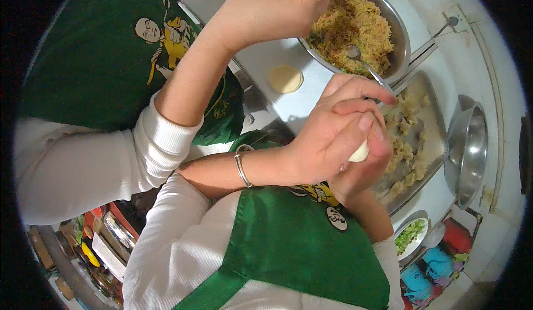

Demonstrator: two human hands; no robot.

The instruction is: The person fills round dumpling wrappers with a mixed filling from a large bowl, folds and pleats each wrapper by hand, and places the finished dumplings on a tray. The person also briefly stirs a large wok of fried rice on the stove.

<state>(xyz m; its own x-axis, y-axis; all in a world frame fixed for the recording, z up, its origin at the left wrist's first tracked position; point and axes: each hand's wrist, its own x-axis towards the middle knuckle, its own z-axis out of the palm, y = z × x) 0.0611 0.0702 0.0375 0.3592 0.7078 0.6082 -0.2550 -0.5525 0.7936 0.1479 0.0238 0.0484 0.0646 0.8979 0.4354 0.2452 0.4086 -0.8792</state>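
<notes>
My left hand (320,143), with a silver bangle (243,166) at the wrist, meets my right hand (362,174) in front of my green apron (295,243). The fingers of both hands press together around a pale dough piece (359,153), probably a dumpling. Only a small part of it shows between the hands; the rest is hidden. Beyond my fingers a metal tray (429,160) holds several pleated dumplings (402,156). A round dough wrapper (285,78) lies on the white table (262,60).
A steel bowl of filling (360,26) with a metal spoon (374,73) stands at the top. Another person's hand (266,14) reaches beside it. At right are a steel bowl (468,156), a white bowl of chopped greens (412,237) and blue items (427,272).
</notes>
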